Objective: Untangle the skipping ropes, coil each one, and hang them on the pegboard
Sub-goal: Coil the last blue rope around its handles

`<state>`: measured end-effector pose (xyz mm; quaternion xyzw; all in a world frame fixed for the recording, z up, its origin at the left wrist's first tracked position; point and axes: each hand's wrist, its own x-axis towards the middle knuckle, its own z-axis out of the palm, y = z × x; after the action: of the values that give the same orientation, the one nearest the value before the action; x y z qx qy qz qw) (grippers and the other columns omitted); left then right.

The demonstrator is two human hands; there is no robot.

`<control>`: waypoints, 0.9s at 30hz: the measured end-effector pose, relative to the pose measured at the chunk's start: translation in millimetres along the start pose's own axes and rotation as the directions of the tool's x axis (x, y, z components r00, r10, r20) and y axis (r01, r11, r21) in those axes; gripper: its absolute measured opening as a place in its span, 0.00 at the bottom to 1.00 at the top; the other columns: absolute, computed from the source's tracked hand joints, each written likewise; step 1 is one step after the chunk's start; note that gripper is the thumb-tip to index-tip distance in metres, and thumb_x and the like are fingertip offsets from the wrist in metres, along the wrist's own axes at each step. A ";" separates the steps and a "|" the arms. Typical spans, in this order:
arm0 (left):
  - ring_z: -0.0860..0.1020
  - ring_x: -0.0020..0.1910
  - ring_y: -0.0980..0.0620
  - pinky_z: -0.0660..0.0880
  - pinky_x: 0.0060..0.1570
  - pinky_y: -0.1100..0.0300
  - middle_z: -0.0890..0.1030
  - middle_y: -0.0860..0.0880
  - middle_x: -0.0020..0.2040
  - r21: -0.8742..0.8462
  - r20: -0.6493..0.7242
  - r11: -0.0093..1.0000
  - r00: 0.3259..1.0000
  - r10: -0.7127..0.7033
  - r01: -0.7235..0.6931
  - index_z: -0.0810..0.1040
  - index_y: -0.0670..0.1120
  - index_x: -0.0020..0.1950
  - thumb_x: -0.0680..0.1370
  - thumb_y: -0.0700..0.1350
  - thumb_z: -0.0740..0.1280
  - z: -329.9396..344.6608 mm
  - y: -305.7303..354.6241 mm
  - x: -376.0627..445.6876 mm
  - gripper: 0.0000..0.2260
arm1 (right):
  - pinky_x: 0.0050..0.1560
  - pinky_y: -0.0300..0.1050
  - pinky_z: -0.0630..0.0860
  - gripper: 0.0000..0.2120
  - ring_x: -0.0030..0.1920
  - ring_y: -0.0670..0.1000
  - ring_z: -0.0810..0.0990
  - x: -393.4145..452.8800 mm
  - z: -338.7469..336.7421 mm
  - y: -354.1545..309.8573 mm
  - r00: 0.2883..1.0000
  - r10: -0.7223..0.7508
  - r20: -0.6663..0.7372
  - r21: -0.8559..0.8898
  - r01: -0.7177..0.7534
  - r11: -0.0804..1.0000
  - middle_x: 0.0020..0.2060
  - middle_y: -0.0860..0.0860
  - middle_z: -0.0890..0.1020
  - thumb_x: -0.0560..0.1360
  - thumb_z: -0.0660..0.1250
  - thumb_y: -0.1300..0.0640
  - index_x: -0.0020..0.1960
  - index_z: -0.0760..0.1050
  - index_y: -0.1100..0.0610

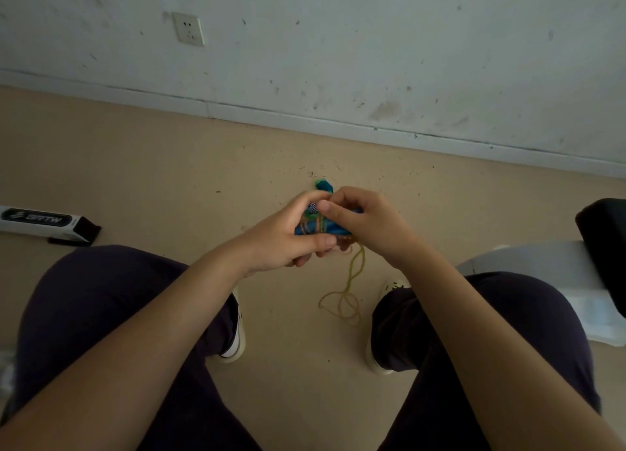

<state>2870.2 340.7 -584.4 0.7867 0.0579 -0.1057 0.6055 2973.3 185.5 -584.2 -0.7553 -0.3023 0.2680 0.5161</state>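
1. On the floor at far left: a long white box with black end and black label [40,223] reading "SRTW", well apart from the hands.
2. Left hand [288,237] and right hand [369,227] meet between the knees; both grip a blue-green bundle of skipping rope handles wound with cord [316,225], thumbs on top.
3. Thin yellow cord [345,294] hangs from the bundle, looping toward the floor.
4. Beige scuffed floor [169,179]; stained white wall [372,44] with a white socket [188,28]. Dark trousers, white shoes.
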 end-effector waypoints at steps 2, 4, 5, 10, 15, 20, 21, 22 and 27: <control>0.74 0.33 0.53 0.71 0.31 0.60 0.80 0.49 0.41 -0.080 -0.059 0.996 0.998 0.028 -0.033 0.65 0.59 0.73 0.80 0.45 0.69 1.2 0.9 0.6 0.25 | 0.35 0.52 0.78 0.18 0.33 0.58 0.80 -1.1 -1.0 -4.0 1.000 0.024 0.010 0.162 -0.025 0.987 0.37 0.60 0.83 0.74 0.71 0.47 0.48 0.77 0.63; 0.73 0.32 0.53 0.69 0.29 0.62 0.80 0.48 0.40 -0.164 -0.107 0.985 0.993 0.042 -0.059 0.68 0.59 0.71 0.80 0.43 0.69 2.4 2.2 1.0 0.23 | 0.32 0.46 0.75 0.15 0.31 0.54 0.77 -1.3 -1.3 -7.0 0.999 0.041 0.023 0.275 -0.045 0.960 0.33 0.58 0.81 0.73 0.71 0.49 0.48 0.78 0.61; 0.73 0.32 0.53 0.68 0.28 0.63 0.80 0.47 0.40 -0.207 -0.126 0.976 0.991 0.035 -0.061 0.69 0.58 0.70 0.79 0.43 0.69 3.1 2.8 1.3 0.22 | 0.30 0.44 0.72 0.13 0.30 0.52 0.76 -1.1 -0.6 -7.0 0.999 0.036 0.019 0.296 -0.040 0.954 0.32 0.56 0.80 0.74 0.70 0.50 0.48 0.78 0.60; 0.75 0.29 0.51 0.64 0.23 0.63 0.81 0.45 0.39 -0.331 -0.088 0.943 0.996 -0.002 -0.027 0.73 0.54 0.69 0.78 0.44 0.70 3.9 2.1 1.8 0.20 | 0.29 0.43 0.66 0.11 0.29 0.54 0.73 -1.2 -0.3 -6.7 0.998 0.032 0.046 0.308 -0.045 0.950 0.30 0.56 0.79 0.78 0.67 0.51 0.45 0.77 0.59; 0.79 0.32 0.47 0.67 0.23 0.62 0.84 0.43 0.43 -0.303 0.004 0.953 1.000 -0.014 0.014 0.71 0.56 0.70 0.72 0.49 0.73 2.1 -0.3 -0.2 0.27 | 0.29 0.41 0.68 0.20 0.30 0.52 0.74 -2.4 -5.9 -7.5 0.985 0.061 0.158 0.236 -0.098 0.967 0.34 0.59 0.78 0.78 0.67 0.50 0.54 0.75 0.68; 0.79 0.34 0.48 0.69 0.26 0.60 0.85 0.43 0.43 -0.286 -0.017 0.958 0.999 -0.029 0.023 0.70 0.55 0.70 0.73 0.49 0.72 4.1 2.1 0.7 0.26 | 0.29 0.40 0.67 0.18 0.30 0.51 0.73 -3.1 -10.3 -10.8 0.977 0.120 0.178 0.184 -0.153 0.971 0.34 0.60 0.78 0.78 0.68 0.49 0.53 0.78 0.66; 0.79 0.34 0.48 0.70 0.26 0.60 0.85 0.44 0.43 -0.273 -0.023 0.962 0.999 -0.029 0.022 0.71 0.54 0.69 0.75 0.48 0.72 4.1 2.8 1.6 0.23 | 0.28 0.40 0.66 0.19 0.29 0.52 0.72 -2.5 -10.0 -9.7 0.976 0.133 0.173 0.178 -0.164 0.970 0.34 0.61 0.78 0.78 0.68 0.48 0.52 0.79 0.65; 0.79 0.35 0.48 0.70 0.27 0.60 0.85 0.44 0.43 -0.259 -0.031 0.966 0.999 -0.028 0.019 0.72 0.53 0.68 0.77 0.47 0.71 3.8 3.3 2.4 0.20 | 0.28 0.41 0.65 0.19 0.30 0.53 0.72 -2.0 -9.1 -8.6 0.977 0.140 0.164 0.175 -0.168 0.970 0.34 0.60 0.79 0.78 0.67 0.46 0.50 0.79 0.64; 0.78 0.37 0.49 0.70 0.29 0.61 0.81 0.46 0.43 -0.289 -0.230 0.957 0.971 -0.058 -0.012 0.76 0.45 0.60 0.80 0.47 0.68 1.1 3.0 10.4 0.11 | 0.30 0.40 0.67 0.19 0.32 0.51 0.73 0.5 2.0 -4.4 0.992 0.095 0.085 0.265 -0.115 0.957 0.38 0.57 0.80 0.81 0.62 0.45 0.51 0.78 0.62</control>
<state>2880.9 338.4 -584.2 0.6964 0.1535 -0.0088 0.7010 2971.4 188.3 -580.7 -0.6830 -0.2406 0.3603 0.5880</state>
